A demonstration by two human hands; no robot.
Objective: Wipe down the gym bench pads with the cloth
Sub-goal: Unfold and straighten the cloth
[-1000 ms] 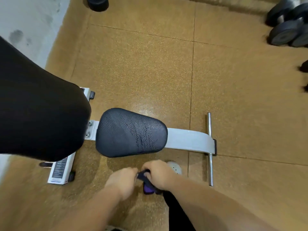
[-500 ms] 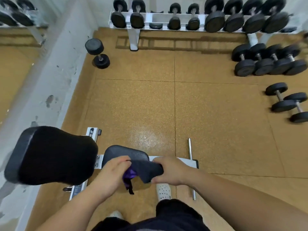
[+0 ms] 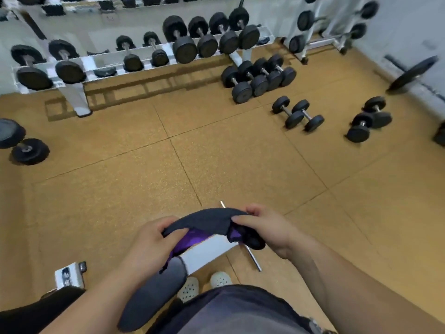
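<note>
Fingers [image 3: 250, 209] pinching cloth [image 3: 207, 219], left hand [image 3: 149, 244], right hand [image 3: 273, 231], rack [image 3: 72, 96] holding dumbbells [image 3: 184, 48]

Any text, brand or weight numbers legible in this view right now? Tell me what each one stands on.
No text can be read in this view.
White plate on the bench frame: a dark printed mark, too blurred to read.
Dumbbells on the rack: no numbers legible on their ends.
Cloth: no print visible.
</note>
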